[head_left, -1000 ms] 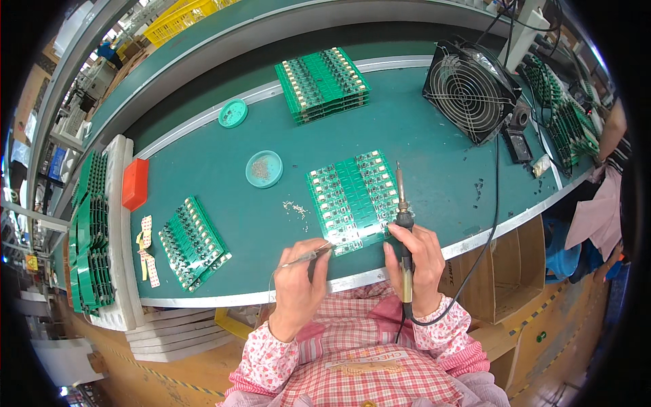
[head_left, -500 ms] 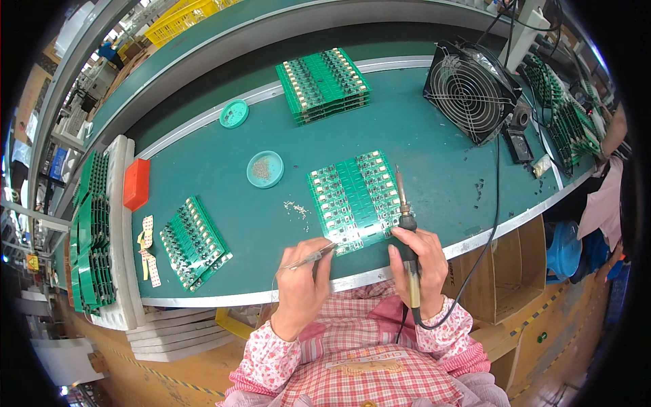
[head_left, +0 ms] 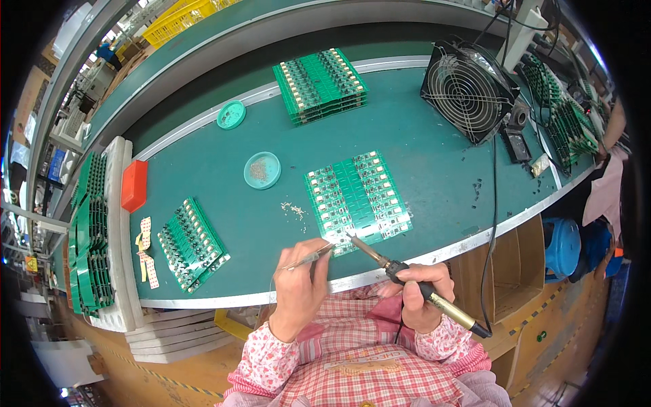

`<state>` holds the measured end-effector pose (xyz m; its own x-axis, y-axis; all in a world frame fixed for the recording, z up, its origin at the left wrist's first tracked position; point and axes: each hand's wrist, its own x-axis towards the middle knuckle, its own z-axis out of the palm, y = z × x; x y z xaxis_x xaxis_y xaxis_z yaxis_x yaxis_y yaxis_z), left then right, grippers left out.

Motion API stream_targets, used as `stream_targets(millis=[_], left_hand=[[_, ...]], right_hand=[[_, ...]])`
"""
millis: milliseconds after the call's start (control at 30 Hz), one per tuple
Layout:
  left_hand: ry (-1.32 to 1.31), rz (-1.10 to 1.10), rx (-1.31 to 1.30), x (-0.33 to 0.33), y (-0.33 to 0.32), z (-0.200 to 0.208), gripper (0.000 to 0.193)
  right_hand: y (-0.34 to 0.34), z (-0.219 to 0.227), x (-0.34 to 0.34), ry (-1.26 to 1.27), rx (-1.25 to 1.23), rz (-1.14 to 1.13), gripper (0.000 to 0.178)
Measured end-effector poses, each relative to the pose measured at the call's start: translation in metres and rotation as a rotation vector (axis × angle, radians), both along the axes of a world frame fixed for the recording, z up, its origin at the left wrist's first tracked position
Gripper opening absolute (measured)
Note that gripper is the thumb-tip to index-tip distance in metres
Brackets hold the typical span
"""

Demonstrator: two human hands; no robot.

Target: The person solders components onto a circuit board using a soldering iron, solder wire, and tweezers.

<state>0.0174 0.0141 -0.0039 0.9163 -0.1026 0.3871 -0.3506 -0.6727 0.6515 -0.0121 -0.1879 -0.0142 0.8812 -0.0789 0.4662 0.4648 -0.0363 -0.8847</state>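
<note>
A green circuit board panel (head_left: 359,197) with rows of small white parts lies flat at the table's front edge. At its near left corner my left hand (head_left: 298,281) is closed on a slim pen-like tool (head_left: 308,260), from whose back end a thin wire trails. My right hand (head_left: 427,295) grips a soldering iron (head_left: 434,296) by its dark handle. The iron slants left, its tip over the board's lower part, close to the slim tool's front end; whether the tip touches is too small to tell. Left of the board lie loose tiny pale parts (head_left: 293,210).
A round dish (head_left: 262,170) holds tiny parts; another dish (head_left: 231,115) sits farther back. Board stacks (head_left: 322,85) stand at the back and front left (head_left: 193,244). A red box (head_left: 134,186) is at left, a black fan (head_left: 468,91) at right. The iron's cable (head_left: 495,224) crosses the table edge.
My right hand has turned the soldering iron from nearly upright, beside the board's right edge, to a leftward slant with its tip over the board. My left hand has hardly moved.
</note>
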Motion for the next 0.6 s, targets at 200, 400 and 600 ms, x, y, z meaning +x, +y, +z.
stream_targets(millis=[200,400,600], left_hand=[[0.004,0.001,-0.001,0.0003,0.0000,-0.0013,0.018],[0.001,0.000,0.000,0.0001,0.0001,-0.0004,0.018],[-0.007,0.000,0.001,0.0003,0.0004,-0.0017,0.019]], right_hand=[[0.0024,0.0042,0.0021,-0.012,-0.026,-0.001,0.012],[0.0027,0.0060,0.0029,-0.006,-0.012,0.016,0.013],[0.0034,0.0078,0.0042,-0.009,-0.050,0.026,0.012]])
